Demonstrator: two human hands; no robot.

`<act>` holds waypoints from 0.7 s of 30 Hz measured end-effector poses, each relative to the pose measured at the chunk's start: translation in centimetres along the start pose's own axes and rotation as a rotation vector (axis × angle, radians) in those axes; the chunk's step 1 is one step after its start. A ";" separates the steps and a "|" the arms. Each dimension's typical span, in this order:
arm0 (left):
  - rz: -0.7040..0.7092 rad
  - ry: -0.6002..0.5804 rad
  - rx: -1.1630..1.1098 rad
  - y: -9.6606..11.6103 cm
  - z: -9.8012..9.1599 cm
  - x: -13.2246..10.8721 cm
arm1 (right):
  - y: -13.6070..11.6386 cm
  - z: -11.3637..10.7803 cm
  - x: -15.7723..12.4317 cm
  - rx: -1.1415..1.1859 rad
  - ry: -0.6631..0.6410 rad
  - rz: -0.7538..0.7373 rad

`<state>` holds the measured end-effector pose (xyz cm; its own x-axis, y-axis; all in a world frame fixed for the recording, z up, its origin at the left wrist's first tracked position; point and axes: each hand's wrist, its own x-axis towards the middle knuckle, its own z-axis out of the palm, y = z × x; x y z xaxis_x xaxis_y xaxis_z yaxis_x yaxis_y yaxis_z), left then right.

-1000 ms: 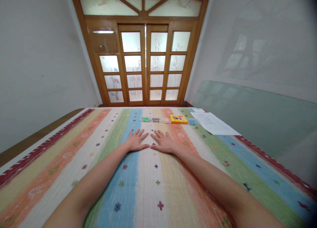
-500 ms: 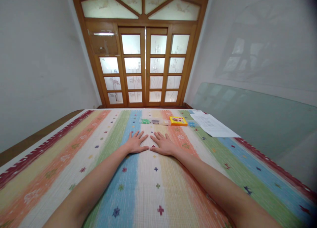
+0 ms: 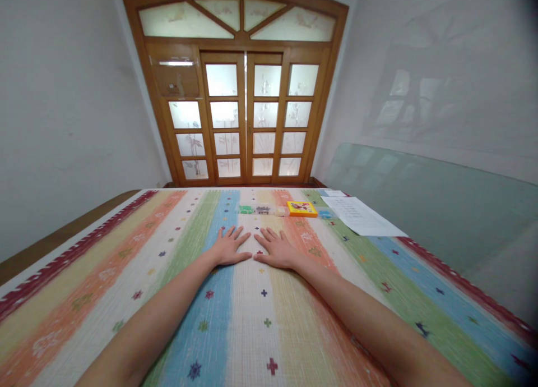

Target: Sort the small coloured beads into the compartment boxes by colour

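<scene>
Striped multicoloured cloth-covered counter (image 3: 252, 331): bare left hand (image 3: 229, 248) and bare right hand (image 3: 276, 249) laid palm-down, fingers spread, nothing gripped. Beyond them, a flat, printed yellow box (image 3: 301, 208) is placed, which could be knocked askew by a forward sweep.

tablecloth (image 3: 251, 325): matt cloth | packet (image 3: 263, 210): clear plastic | sheet (image 3: 359, 216): smooth paper | doors (image 3: 250, 118): wood, glass

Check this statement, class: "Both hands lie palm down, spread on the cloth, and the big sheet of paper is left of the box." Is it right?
Not quite: the head view shows the big sheet to the right of the box. The left hand and right hand do lie palm down, spread on the cloth.
</scene>
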<state>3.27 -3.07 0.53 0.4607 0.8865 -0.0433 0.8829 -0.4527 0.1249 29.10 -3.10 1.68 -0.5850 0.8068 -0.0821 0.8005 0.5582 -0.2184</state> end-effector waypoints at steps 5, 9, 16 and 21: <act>-0.002 0.004 0.000 0.1 0.0 0.0 | 0.0 0.0 0.0 -0.003 0.007 -0.008; -0.005 0.000 -0.001 0.1 -0.1 0.0 | 0.0 -0.1 0.0 0.005 -0.004 0.004; -0.001 0.009 -0.006 0.1 0.0 0.0 | 0.1 0.1 -0.1 0.002 0.010 -0.002; -0.007 -0.001 -0.005 0.2 -0.1 -0.1 | 0.1 0.0 -0.1 -0.003 0.013 -0.006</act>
<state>3.40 -3.23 0.65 0.4549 0.8894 -0.0452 0.8855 -0.4463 0.1293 29.25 -3.14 1.63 -0.5878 0.8061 -0.0678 0.7974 0.5633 -0.2163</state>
